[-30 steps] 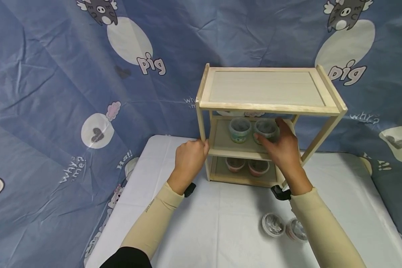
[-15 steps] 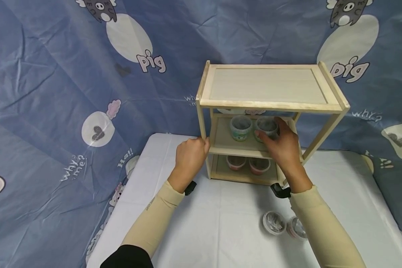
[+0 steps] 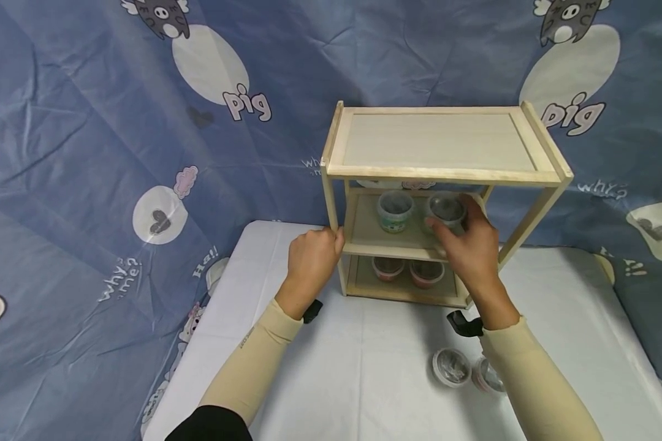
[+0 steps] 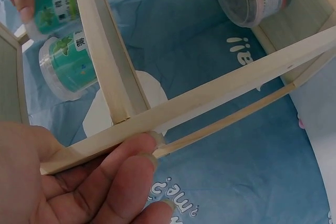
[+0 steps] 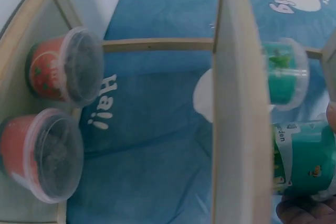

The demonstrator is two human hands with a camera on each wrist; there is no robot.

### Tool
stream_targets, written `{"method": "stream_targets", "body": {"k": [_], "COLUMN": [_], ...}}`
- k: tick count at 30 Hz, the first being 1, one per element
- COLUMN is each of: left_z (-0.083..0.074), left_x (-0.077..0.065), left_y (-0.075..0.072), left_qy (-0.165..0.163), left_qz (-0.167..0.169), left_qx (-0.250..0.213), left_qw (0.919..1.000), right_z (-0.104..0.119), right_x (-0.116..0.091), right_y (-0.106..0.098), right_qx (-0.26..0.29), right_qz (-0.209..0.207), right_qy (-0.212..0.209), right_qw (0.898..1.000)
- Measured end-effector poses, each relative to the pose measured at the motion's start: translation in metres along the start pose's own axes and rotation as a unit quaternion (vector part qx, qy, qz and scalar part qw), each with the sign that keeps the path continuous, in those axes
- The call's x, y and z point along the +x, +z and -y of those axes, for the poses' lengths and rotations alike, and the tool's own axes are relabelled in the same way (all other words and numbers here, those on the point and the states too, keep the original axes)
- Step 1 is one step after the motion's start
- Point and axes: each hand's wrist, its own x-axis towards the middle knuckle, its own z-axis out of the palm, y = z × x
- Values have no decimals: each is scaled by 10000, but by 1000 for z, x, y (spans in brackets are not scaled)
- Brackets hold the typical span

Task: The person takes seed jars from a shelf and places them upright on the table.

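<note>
My left hand (image 3: pixel 313 260) grips the front left post of a small three-tier wooden shelf (image 3: pixel 436 144); in the left wrist view its thumb and fingers curl round that post (image 4: pixel 184 103). On the middle tier my right hand (image 3: pixel 471 248) holds a clear-lidded plastic tub (image 3: pixel 445 207), thumb on the near side and fingers behind it. That tub's green label (image 5: pixel 307 153) shows in the right wrist view. A matching green tub (image 3: pixel 395 211) stands just left of it, a small gap between them.
Two red-labelled tubs (image 3: pixel 387 268) sit side by side on the bottom tier. Two more lidded tubs (image 3: pixel 451 367) stand on the white tabletop (image 3: pixel 331 380) near my right forearm. A blue printed cloth (image 3: pixel 287 67) hangs behind the shelf.
My right hand has shifted slightly right with its tub, widening the gap to the other green tub. My left hand keeps its grip on the post.
</note>
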Motion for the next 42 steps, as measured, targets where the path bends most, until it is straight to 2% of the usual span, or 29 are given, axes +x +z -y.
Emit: {"method": "stream_targets", "body": {"k": [4,11,13,20,25,36,42], "left_z": [0,0,0,2,2,1,0], "left_x": [0,0,0,0,0,1,0], "left_y": [0,0,0,1,2,2,2], "left_qy": [-2,12,23,39,20,-39,-48], "left_qz": [13,38,-14,-58,-91,8,-11], "left_qx": [-7,-25,-6,-23,-70,-106,-102], "left_qw": [10000,10000,10000,10000,9999,9999,9999], "right_z": [9,22,37,56,79,89,91], "right_x": [-2,-12,-16,-29,-40,-61,-80], "right_y": [-6,-16,-20,-27,-35,-42,-45], "right_qx": [270,349,418,656,680,625,919], "right_qz": [-68,-153,-153,-107,-27,209,608], "right_qy": [-109,-473,-588,-454,-542,-590,-538], "right_qw": [9996,9982,9973,9968,9962,9961,9925]}}
